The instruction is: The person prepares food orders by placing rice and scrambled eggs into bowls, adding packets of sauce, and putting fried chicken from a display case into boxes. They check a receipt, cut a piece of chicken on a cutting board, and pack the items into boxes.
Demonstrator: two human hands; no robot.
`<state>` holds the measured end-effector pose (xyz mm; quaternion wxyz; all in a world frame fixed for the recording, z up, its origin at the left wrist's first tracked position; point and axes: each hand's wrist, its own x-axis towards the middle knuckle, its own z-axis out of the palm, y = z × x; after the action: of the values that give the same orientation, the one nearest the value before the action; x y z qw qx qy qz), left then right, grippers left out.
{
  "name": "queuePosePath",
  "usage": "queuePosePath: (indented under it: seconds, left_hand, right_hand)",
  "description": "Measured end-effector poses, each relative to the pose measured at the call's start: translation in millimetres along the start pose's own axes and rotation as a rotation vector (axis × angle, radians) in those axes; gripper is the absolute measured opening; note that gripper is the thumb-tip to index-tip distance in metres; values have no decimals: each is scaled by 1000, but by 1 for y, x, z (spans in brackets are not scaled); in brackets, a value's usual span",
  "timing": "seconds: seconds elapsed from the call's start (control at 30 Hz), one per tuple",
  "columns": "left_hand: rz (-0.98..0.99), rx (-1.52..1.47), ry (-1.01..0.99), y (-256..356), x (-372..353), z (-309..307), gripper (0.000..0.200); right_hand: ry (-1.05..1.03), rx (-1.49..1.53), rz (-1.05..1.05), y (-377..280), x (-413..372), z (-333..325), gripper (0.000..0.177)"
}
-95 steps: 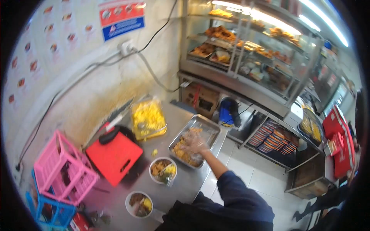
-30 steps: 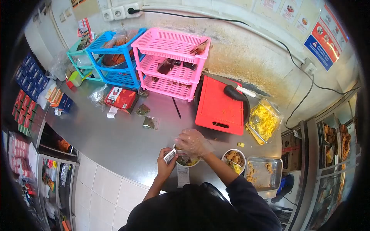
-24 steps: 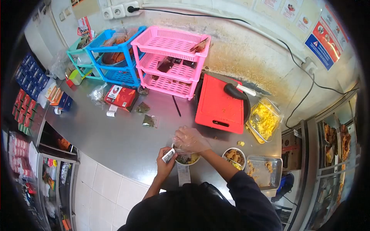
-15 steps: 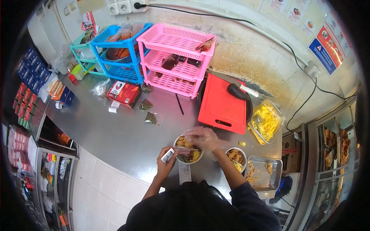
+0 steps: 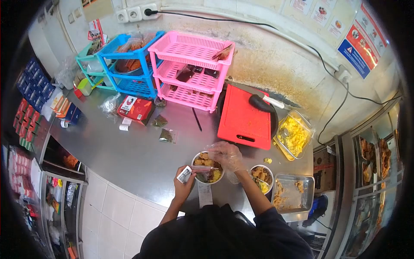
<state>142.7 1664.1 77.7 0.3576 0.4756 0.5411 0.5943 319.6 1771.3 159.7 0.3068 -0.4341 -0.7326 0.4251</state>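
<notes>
A white round bowl [image 5: 208,181] holds browned fried chunks, something yellow and a small clear plastic sachet [image 5: 206,174] with dark contents lying across it. At its left rim my left hand [image 5: 184,186] is closed around a small white rectangular item [image 5: 184,174] with a dark panel, whose kind I cannot make out. My right hand [image 5: 227,156], in a clear plastic glove, hovers over the bowl's upper right rim; its fingers are blurred. Under the bowl's near side a printed paper slip [image 5: 205,195] sticks out. A second bowl [image 5: 272,179] with similar food stands to the right.
Right of the bowls sits a metal tray [image 5: 293,203] with fried scraps. Behind are a red cutting board [image 5: 243,116] with a black-and-white utensil [image 5: 263,103], a container of yellow food [image 5: 295,134], pink tiered baskets [image 5: 189,52], a red box [image 5: 135,110] and herb packets [image 5: 166,135].
My gloved right hand has drawn back slightly to the right, uncovering more of the fried chunks. My left hand keeps its hold. The whole view has shifted a little.
</notes>
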Motion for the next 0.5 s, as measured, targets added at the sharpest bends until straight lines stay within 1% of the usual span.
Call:
queuePosePath:
  seconds: [0.03, 0.1, 0.13, 0.2, 0.23, 0.3, 0.33, 0.37, 0.4, 0.43, 0.5]
  left_hand:
    - [-21, -46, 2, 1, -1, 1, 25]
    - [-47, -93, -5, 1, -2, 2, 26]
    - [-35, -69, 2, 1, -3, 2, 27]
    - [-26, -48, 7, -2, -3, 2, 28]
    - [-17, -34, 26, -5, -6, 2, 28]
    - [12, -29, 32, -2, -1, 3, 28]
    - [-11, -42, 38, 1, -3, 3, 28]
    - [-36, -54, 41, 3, -4, 3, 27]
    - [-20, -32, 28, -4, -3, 1, 25]
    - [-19, -35, 13, -6, -6, -1, 25]
    - [-101, -88, 0, 0, -5, -3, 23]
  right_hand:
    - [-1, 2, 2, 6, 1, 3, 25]
    - [-183, -241, -235, 27, 2, 11, 26]
    - [-180, -241, -229, 36, 1, 17, 26]
    - [-128, -366, -211, 39, -2, 28, 25]
    - [-125, -364, -200, 41, -6, 32, 25]
    - [-147, -478, -234, 32, -1, 30, 25]
    - [-137, -485, -228, 27, 1, 28, 25]
    - [-188, -579, -208, 23, 4, 25, 23]
    - [-239, -672, -185, 20, 5, 21, 22]
    - [-228, -674, -175, 22, 2, 14, 22]
    - [-64, -164, -86, 21, -5, -10, 22]
